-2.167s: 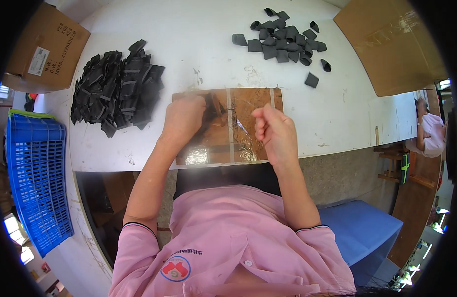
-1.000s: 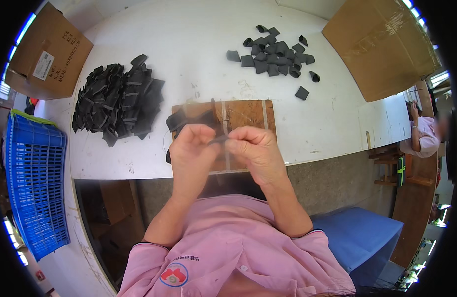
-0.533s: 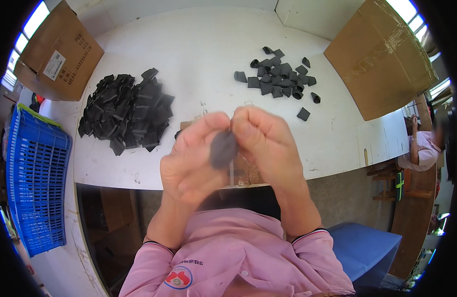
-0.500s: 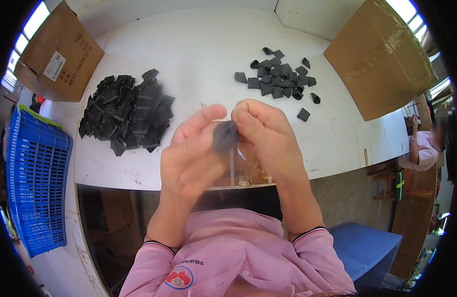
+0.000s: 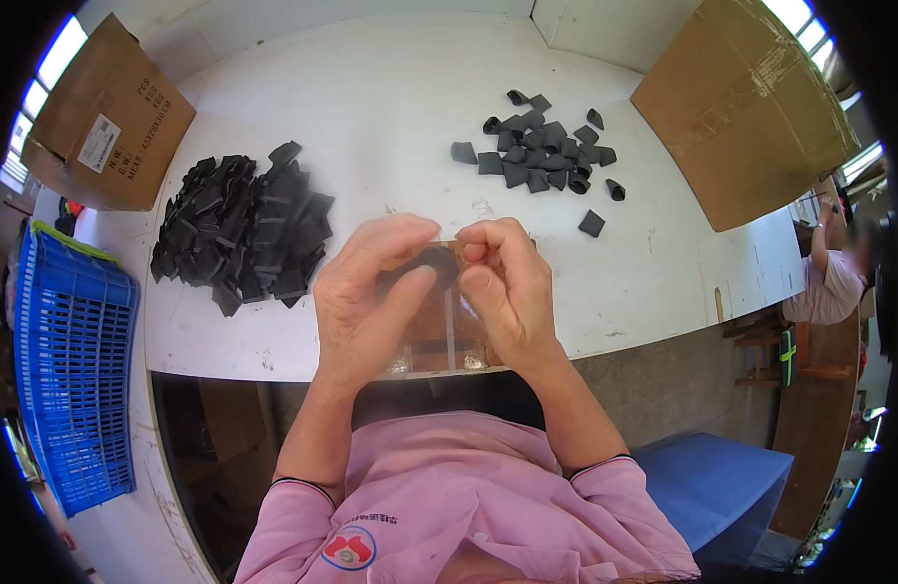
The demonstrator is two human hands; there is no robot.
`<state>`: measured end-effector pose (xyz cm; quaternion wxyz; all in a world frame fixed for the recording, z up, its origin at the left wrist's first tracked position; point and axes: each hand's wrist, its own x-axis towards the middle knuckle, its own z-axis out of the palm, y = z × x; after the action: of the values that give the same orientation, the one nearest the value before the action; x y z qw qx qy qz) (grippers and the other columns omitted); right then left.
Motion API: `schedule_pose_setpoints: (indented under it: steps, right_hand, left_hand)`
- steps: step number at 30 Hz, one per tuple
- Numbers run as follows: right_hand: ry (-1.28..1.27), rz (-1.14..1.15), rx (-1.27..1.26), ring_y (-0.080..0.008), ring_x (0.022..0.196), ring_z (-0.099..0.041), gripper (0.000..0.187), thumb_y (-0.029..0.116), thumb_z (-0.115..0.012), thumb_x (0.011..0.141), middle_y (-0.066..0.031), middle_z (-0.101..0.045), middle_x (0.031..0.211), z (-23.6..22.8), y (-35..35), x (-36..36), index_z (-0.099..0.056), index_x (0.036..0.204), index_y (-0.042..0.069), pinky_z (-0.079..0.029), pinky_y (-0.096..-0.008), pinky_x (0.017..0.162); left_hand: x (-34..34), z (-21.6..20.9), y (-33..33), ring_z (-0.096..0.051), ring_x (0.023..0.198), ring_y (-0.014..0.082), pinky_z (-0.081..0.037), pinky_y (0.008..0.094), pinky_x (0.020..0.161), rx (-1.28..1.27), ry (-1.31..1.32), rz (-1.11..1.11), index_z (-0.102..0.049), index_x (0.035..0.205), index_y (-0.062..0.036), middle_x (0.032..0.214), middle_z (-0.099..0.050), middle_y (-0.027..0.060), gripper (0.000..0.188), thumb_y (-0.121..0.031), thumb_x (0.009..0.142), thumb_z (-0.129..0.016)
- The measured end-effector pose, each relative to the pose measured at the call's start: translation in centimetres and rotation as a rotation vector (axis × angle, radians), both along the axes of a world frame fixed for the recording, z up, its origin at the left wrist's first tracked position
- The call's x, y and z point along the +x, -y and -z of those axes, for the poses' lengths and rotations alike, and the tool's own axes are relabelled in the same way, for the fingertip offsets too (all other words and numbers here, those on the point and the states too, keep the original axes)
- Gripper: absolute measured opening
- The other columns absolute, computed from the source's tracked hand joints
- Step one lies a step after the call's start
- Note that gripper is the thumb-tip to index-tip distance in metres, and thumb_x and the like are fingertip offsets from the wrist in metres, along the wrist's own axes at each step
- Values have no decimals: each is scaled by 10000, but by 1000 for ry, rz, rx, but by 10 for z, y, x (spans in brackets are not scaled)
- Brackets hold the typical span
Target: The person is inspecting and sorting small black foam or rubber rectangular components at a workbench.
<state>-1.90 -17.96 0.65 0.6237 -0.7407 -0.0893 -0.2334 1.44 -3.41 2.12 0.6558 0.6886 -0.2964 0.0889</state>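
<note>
In my left hand (image 5: 366,292) is a small dark fabric piece (image 5: 431,271), held between the thumb and the curled fingers; it is blurred and partly covered. My right hand (image 5: 512,292) is close beside it on the right, thumb and bent forefinger apart, with nothing visible between them. Both hands are over the near edge of the white table, above a brown taped patch (image 5: 478,352). Left of them lies a dense heap of flat black fabric pieces (image 5: 239,229). Farther off to the right is a looser group of small dark grey tube-like pieces (image 5: 541,151), some showing open ends.
Cardboard boxes stand at the table's left (image 5: 108,122) and right (image 5: 746,112). A blue plastic basket (image 5: 74,370) is at the far left. A blue covered object (image 5: 707,487) sits low on the right. Another person (image 5: 826,282) is at the right edge.
My right thumb and forefinger have come off the dark piece and parted. The piece now sits deeper in my left hand, with the left thumb across it.
</note>
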Motion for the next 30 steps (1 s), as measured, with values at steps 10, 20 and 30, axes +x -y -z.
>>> schedule_pose_setpoints:
  steps: [10,20,30]
  right_hand:
    - [429,255,-592,-205,619,-530,290,168,-708,611,-71,-507,715,-21,-13,4,-546,798,16,-438,-288,505]
    - [242,46,-254,-209,574,-515,157,13,-665,657,-79,-530,683,-1,-10,6,-564,776,10,-414,-286,485]
    - [221,32,-403,-208,577,-505,146,31,-671,662,-76,-520,670,-25,-4,8,-568,764,13,-406,-304,497]
  left_hand:
    - [-14,-1,8,-501,785,141,-397,264,745,-592,-400,-69,-543,843,19,844,-553,112,97,-74,841,-516]
    - [-23,2,7,-508,777,117,-398,235,740,-489,-429,-137,-538,847,20,865,-558,93,68,-35,825,-505]
    - [-18,10,-3,-527,792,127,-411,255,775,-611,-485,-130,-528,891,26,856,-572,89,88,-8,811,-510]
